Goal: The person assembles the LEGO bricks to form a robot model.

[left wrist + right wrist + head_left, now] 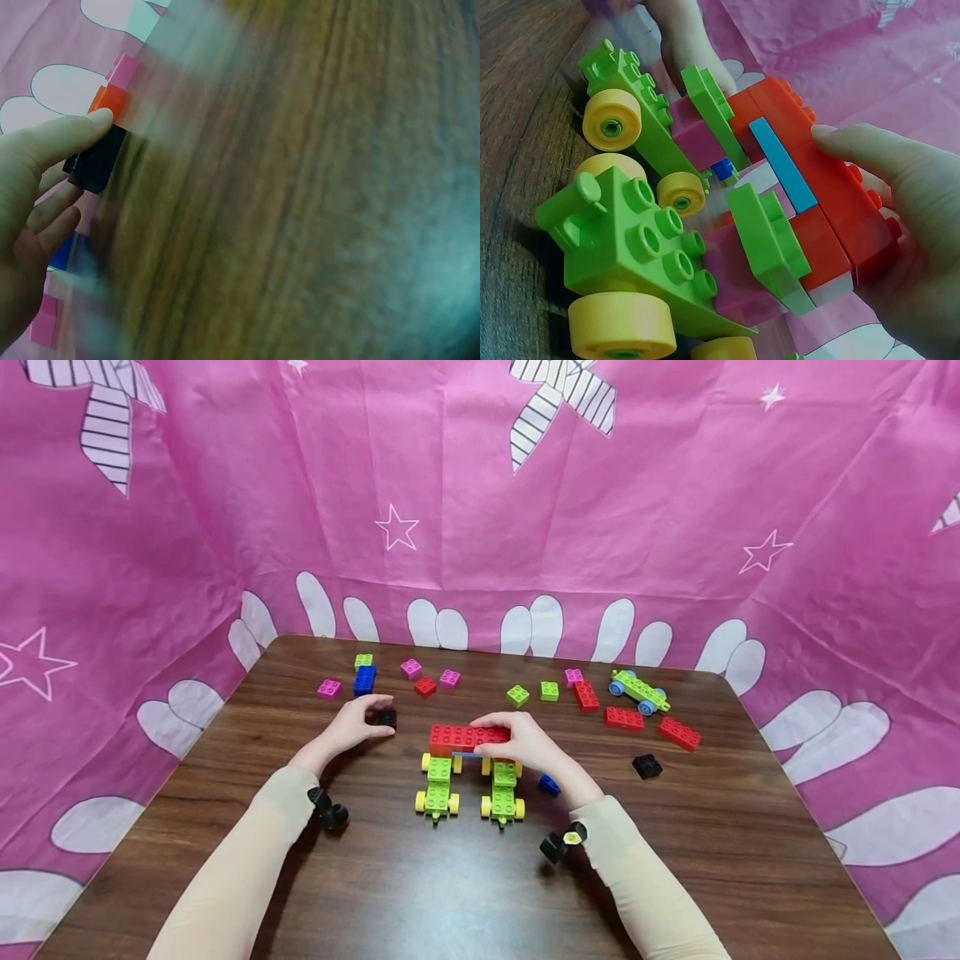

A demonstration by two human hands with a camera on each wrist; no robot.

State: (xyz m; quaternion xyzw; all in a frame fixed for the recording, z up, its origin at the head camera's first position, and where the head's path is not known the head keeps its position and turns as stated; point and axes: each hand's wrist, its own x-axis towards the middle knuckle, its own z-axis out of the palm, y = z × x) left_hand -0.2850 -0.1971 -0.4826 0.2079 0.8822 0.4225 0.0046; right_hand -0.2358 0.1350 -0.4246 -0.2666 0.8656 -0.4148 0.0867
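My left hand [357,725] pinches a black brick [386,718] at the left, thumb on one side and fingers on the other. That black brick [97,161] also shows beneath the thumb in the left wrist view. My right hand [522,742] grips the red bricks [452,737] on top of a joined toy structure. Below them are two green wheeled bases [438,795] with yellow wheels [622,324]. Pink bricks [739,274], green bricks [769,244] and a light blue piece [784,165] sit between the bases and the red top.
Loose pink, green, blue and red bricks lie along the back of the brown table [375,893]. At the back right stands a green car base [640,691] with blue wheels. Another black brick [647,766] lies to the right, and a blue brick [549,785] is beside my right wrist.
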